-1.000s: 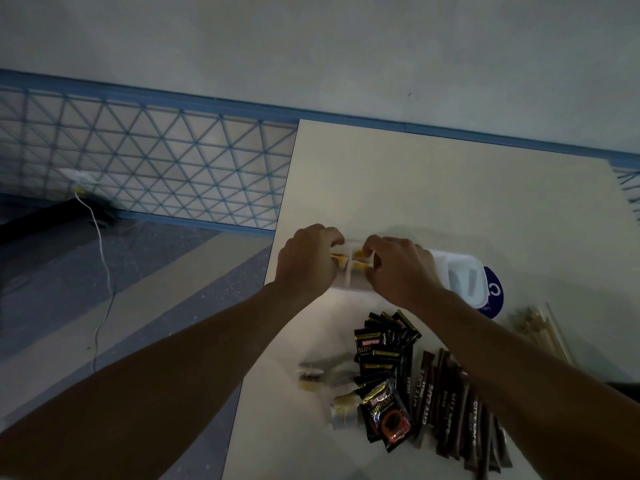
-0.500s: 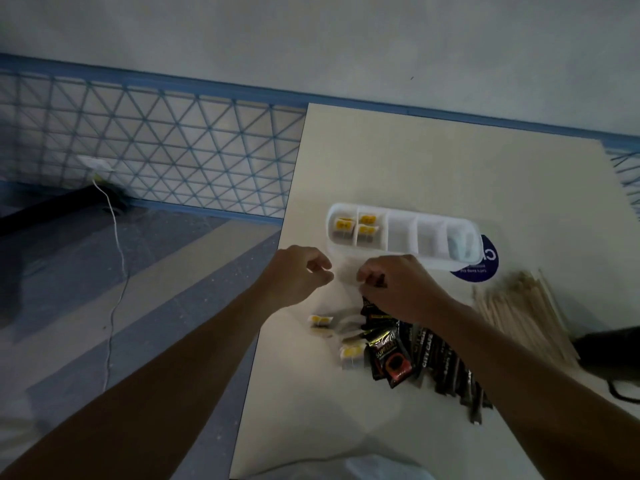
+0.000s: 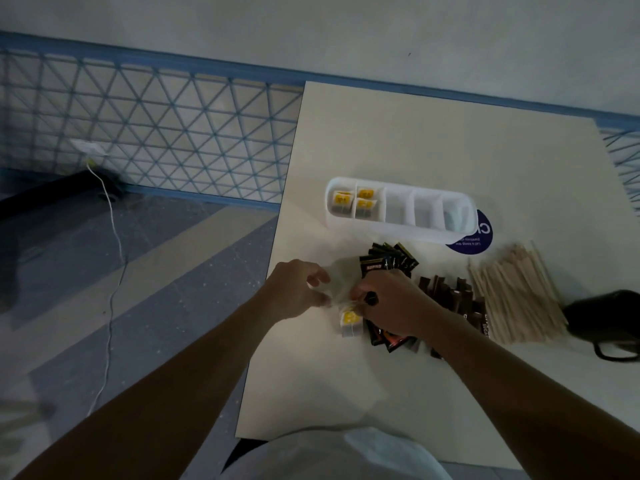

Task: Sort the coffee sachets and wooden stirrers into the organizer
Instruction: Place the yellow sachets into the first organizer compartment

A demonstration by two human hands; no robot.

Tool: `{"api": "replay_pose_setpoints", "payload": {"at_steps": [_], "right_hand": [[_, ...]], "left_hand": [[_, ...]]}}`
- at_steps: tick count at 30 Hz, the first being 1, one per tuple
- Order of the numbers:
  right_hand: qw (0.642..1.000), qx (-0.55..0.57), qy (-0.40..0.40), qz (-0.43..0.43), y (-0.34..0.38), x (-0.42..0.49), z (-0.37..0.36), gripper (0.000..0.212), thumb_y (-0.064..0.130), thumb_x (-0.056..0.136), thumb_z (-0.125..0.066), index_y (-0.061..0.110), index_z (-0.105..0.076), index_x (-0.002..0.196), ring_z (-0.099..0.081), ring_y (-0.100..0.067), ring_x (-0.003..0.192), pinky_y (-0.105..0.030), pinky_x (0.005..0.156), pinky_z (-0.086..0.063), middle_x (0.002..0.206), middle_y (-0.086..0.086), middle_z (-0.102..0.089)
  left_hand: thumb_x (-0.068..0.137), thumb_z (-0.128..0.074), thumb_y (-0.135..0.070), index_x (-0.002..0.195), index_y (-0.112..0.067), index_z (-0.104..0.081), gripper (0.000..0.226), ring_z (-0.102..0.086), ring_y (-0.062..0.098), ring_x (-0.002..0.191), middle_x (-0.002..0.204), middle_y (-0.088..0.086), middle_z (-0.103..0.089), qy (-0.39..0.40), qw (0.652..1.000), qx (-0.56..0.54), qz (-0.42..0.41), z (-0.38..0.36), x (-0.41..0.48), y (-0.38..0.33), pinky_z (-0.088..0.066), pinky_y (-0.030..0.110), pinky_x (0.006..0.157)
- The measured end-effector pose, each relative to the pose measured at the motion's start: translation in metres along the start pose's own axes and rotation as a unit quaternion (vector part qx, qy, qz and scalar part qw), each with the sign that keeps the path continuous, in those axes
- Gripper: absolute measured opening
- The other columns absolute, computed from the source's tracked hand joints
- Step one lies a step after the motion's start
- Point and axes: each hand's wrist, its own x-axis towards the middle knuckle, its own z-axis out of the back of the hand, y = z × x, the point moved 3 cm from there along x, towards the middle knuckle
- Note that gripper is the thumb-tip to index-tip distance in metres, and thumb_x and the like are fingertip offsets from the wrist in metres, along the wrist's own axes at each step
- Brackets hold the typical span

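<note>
A white organizer [image 3: 398,231] with several compartments stands on the cream table. Yellow-labelled sachets [image 3: 364,201] fill its two left compartments; the others look empty. In front of it lie black coffee sachets [image 3: 389,260], brown stick sachets [image 3: 446,292] and a heap of wooden stirrers [image 3: 516,292]. My left hand [image 3: 298,289] pinches a pale, blurred sachet [image 3: 338,284] at the table's left edge. My right hand [image 3: 391,303] lies over the black sachets, its thumb and fingers curled on a yellow-labelled sachet [image 3: 349,319].
A round purple sticker [image 3: 475,244] shows under the organizer's right end. A black object [image 3: 606,320] lies at the right edge. A pale plastic bag [image 3: 346,452] is at the near edge. The floor, with a white cable [image 3: 112,237], drops off left.
Both hands left the organizer, where they had set yellow sachets, and drew back to the loose pile. They now close on sachets beside the black ones.
</note>
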Motion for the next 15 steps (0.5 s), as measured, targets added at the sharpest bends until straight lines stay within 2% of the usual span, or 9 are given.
{"api": "replay_pose_setpoints", "payload": {"at_steps": [3, 7, 9, 12, 15], "right_hand": [[1.0, -0.002, -0.019, -0.002, 0.004, 0.001, -0.002, 0.018, 0.019, 0.088, -0.067, 0.022, -0.078, 0.101, -0.063, -0.008, 0.086, -0.026, 0.076, -0.051, 0.095, 0.007, -0.073], [0.999, 0.022, -0.043, 0.008, 0.009, 0.002, -0.003, 0.016, 0.015, 0.087, -0.067, 0.019, -0.079, 0.097, -0.065, -0.009, 0.082, -0.031, 0.076, -0.054, 0.09, 0.005, -0.075], [0.998, 0.03, -0.061, 0.009, 0.011, 0.004, -0.003, 0.014, 0.016, 0.088, -0.069, 0.018, -0.079, 0.098, -0.062, -0.008, 0.08, -0.029, 0.075, -0.053, 0.089, 0.004, -0.074], [0.995, 0.032, -0.09, 0.023, 0.014, 0.007, -0.002, 0.014, 0.016, 0.09, -0.067, 0.014, -0.079, 0.097, -0.06, -0.009, 0.077, -0.029, 0.074, -0.049, 0.087, 0.001, -0.073], [0.993, 0.049, -0.108, 0.025, 0.015, 0.011, -0.002, 0.017, 0.012, 0.092, -0.062, 0.011, -0.079, 0.098, -0.065, -0.015, 0.08, -0.034, 0.074, -0.053, 0.087, -0.003, -0.074]], "left_hand": [[0.073, -0.085, -0.031, 0.116, -0.017, -0.069, 0.049, -0.067, 0.019, 0.092, 0.113, 0.003, -0.07, -0.011, 1.0, 0.008, -0.006, -0.001, -0.001, 0.004, -0.055, 0.029, 0.076], [0.074, -0.084, -0.03, 0.115, -0.018, -0.07, 0.044, -0.066, 0.019, 0.089, 0.112, 0.002, -0.071, -0.028, 0.999, 0.028, -0.01, -0.002, 0.0, 0.011, -0.046, 0.022, 0.071], [0.079, -0.08, -0.026, 0.112, -0.019, -0.072, 0.035, -0.067, 0.021, 0.089, 0.111, 0.003, -0.071, -0.033, 0.999, 0.038, -0.009, -0.003, 0.0, 0.013, -0.047, 0.024, 0.072], [0.084, -0.074, -0.031, 0.101, -0.022, -0.076, 0.019, -0.068, 0.018, 0.088, 0.103, 0.0, -0.074, -0.074, 0.996, 0.045, -0.004, -0.003, -0.001, 0.016, -0.051, 0.028, 0.079], [0.088, -0.068, -0.029, 0.103, -0.019, -0.077, 0.019, -0.068, 0.018, 0.089, 0.1, 0.001, -0.075, -0.102, 0.994, 0.038, -0.002, -0.002, -0.002, 0.018, -0.048, 0.024, 0.077]]}}
